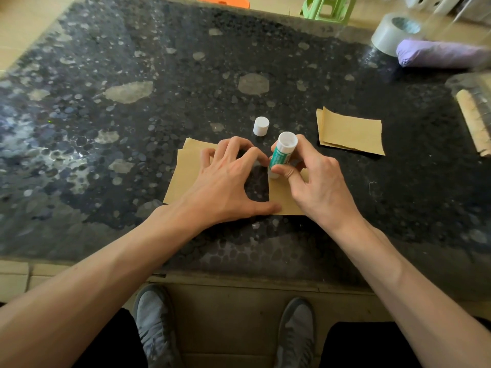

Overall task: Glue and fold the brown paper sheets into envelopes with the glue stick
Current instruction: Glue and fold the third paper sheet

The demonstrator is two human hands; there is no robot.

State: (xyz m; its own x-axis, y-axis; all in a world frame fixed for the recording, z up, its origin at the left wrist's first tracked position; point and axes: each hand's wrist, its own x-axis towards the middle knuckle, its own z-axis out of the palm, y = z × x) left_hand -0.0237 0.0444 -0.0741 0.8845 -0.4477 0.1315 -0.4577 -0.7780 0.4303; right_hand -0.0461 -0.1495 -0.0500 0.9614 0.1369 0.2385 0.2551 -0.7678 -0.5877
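R hand (317,183) fingers (306,147) round glue stick (281,153)

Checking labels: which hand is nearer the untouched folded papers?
Right. The right hand, gripping the glue stick, is left of the papers; the left hand presses the other sheet farther left.

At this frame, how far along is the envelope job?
Done: the cap is off, standing on the table; a brown stack lies aside at right, finished or not I cannot tell. In hand: the left hand holds a sheet flat while the right hand grips the glue stick, lower end down at it. Left: folding.
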